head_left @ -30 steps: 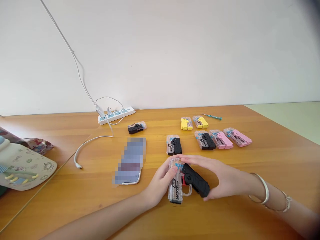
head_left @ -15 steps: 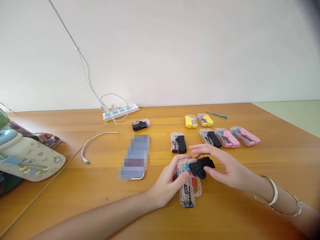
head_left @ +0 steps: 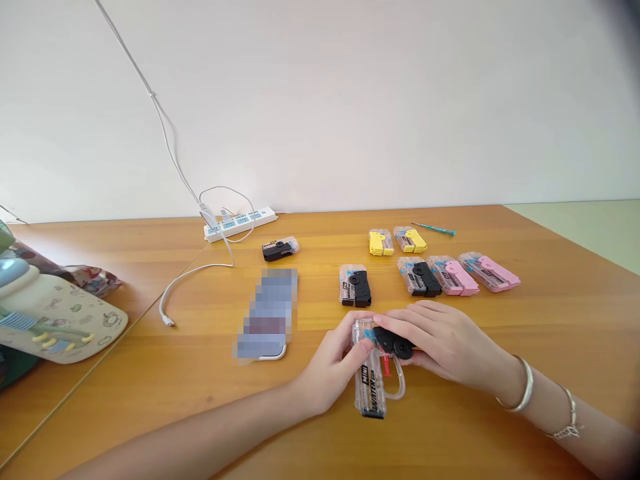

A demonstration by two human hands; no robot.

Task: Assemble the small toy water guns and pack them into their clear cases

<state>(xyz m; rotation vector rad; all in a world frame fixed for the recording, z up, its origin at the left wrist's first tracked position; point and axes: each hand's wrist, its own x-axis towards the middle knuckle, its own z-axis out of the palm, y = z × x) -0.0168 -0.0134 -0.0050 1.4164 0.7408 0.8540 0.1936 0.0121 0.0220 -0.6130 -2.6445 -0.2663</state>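
A clear mini water gun [head_left: 370,387] with a black handle and a red trigger is held above the near part of the table, its black-tipped end pointing toward me. My left hand [head_left: 333,363] is closed around its clear body, thumb on the near side. Wrapped over the black handle is my right hand [head_left: 440,340], which hides much of that part. Beyond my hands lies a folded black-and-clear water gun [head_left: 356,287]. Another black one [head_left: 420,277] rests beside two pink ones [head_left: 454,277] to the right.
Two yellow water guns [head_left: 381,243] and a teal screwdriver [head_left: 434,229] lie farther back. At left are a phone [head_left: 270,313], a black water gun [head_left: 280,249], a white power strip [head_left: 240,223], a white charging cable [head_left: 169,320] and a cream patterned bottle [head_left: 75,313].
My right hand has moved in from lightly touching the black handle to wrapping over it. The clear trigger guard stands out slightly farther, and the left hand keeps its hold.
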